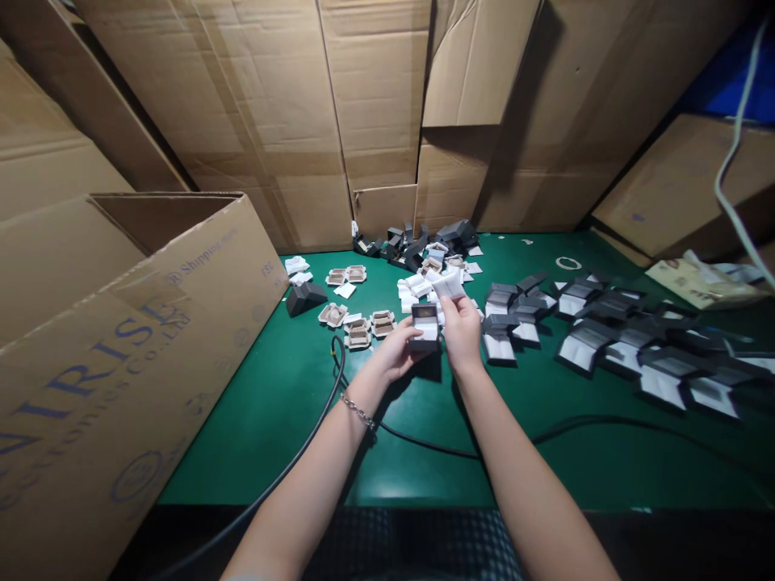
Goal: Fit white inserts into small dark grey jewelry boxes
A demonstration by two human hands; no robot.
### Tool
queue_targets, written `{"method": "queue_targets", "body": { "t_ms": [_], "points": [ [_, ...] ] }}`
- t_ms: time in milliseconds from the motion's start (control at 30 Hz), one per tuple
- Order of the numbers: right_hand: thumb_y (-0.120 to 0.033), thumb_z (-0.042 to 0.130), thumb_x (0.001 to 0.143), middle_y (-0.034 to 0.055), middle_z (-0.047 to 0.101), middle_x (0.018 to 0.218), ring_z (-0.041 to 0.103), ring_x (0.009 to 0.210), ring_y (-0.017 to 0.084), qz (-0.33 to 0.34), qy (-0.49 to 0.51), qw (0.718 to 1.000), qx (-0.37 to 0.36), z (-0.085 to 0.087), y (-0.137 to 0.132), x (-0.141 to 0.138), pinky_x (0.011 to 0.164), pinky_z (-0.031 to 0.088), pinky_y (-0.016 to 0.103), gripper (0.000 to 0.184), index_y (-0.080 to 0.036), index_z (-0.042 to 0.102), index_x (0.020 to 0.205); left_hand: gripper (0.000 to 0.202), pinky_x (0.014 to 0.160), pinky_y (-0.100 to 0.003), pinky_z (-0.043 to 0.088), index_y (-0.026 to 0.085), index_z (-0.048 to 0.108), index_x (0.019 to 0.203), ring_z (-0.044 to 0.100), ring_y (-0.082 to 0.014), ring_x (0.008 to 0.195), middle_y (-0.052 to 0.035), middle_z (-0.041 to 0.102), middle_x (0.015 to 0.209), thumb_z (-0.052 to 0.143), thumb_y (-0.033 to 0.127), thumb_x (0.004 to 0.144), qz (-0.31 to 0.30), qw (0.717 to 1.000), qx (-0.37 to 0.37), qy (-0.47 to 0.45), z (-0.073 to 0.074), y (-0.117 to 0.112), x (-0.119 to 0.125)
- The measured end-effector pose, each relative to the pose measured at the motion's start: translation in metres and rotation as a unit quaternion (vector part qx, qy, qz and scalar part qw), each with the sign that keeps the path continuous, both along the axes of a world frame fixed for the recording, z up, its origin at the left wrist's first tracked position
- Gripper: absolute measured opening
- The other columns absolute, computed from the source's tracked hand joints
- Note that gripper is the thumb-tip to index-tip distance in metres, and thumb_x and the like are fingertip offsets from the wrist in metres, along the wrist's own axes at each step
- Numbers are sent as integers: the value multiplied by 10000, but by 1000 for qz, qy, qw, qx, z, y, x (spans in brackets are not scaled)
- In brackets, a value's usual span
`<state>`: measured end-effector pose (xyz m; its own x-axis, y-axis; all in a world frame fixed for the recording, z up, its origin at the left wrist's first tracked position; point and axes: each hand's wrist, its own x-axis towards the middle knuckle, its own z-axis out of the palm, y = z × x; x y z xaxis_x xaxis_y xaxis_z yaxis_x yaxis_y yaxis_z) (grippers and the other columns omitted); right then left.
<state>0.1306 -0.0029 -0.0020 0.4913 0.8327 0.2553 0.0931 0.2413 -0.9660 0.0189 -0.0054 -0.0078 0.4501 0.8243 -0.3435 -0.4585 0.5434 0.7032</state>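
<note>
My left hand (396,349) grips a small open dark grey hinged box (425,324) with a white lining, held over the middle of the green table (291,403). My right hand (461,327) pinches a small white card insert (449,285) just above that box, thumb and fingers pressed on it. Behind the hands lies a loose heap of white inserts (416,286) and beige trays (357,331). A chain bracelet (358,411) circles my left wrist.
Several open dark boxes (611,339) with white linings lie in rows at the right. More dark boxes (417,240) pile at the back. A big open cardboard carton (121,347) stands at the left. A black cable (339,379) crosses the table. Cardboard sheets wall the back.
</note>
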Motion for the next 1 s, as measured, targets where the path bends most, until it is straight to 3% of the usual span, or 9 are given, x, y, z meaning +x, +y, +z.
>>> {"method": "queue_targets", "body": {
  "t_ms": [133, 267, 400, 600, 833, 1000],
  "points": [
    [-387, 457, 776, 33, 584, 749, 525, 789, 195, 19, -113, 993, -39, -4, 3, 1, 774, 422, 340, 237, -193, 564, 692, 397, 603, -213, 498, 191, 530, 1032, 583, -99, 685, -13, 617, 873, 542, 82, 650, 102, 994, 24, 27, 2, 7, -4],
    [-342, 500, 749, 92, 620, 971, 532, 960, 248, 39, -233, 971, -39, -7, 3, -2, 902, 396, 411, 198, -197, 609, 669, 520, 625, -211, 482, 203, 516, 1089, 575, -107, 761, -14, 606, 964, 561, 82, 585, 148, 986, 64, 48, 5, 8, -7],
    [-329, 536, 750, 112, 609, 1099, 511, 1047, 285, 43, -305, 949, -73, -10, 2, -4, 957, 368, 453, 185, -191, 653, 712, 635, 632, -212, 465, 209, 491, 1178, 580, -126, 800, -30, 614, 989, 582, 91, 560, 134, 984, 93, 65, 7, 6, -6],
    [-235, 397, 826, 143, 584, 1147, 485, 1072, 290, 40, -371, 925, -77, -23, 3, -6, 965, 358, 486, 255, -178, 637, 891, 694, 580, -189, 426, 230, 449, 1232, 558, -101, 719, -8, 613, 930, 553, 70, 565, 115, 982, 100, 113, 1, 7, -3],
    [-312, 451, 816, 120, 628, 1031, 528, 999, 264, 21, -332, 940, -78, -22, 5, -1, 935, 393, 441, 218, -197, 619, 740, 683, 564, -176, 407, 209, 426, 1248, 541, -91, 711, -9, 603, 923, 536, 58, 591, 120, 979, 112, 118, 0, 7, -1],
    [-306, 485, 794, 125, 624, 1056, 532, 1018, 270, 34, -312, 947, -71, -19, 5, -1, 948, 378, 446, 210, -186, 653, 755, 683, 551, -181, 384, 224, 429, 1232, 528, -86, 680, -4, 604, 936, 535, 60, 577, 116, 977, 125, 128, -4, 8, -2]
  ]
}}
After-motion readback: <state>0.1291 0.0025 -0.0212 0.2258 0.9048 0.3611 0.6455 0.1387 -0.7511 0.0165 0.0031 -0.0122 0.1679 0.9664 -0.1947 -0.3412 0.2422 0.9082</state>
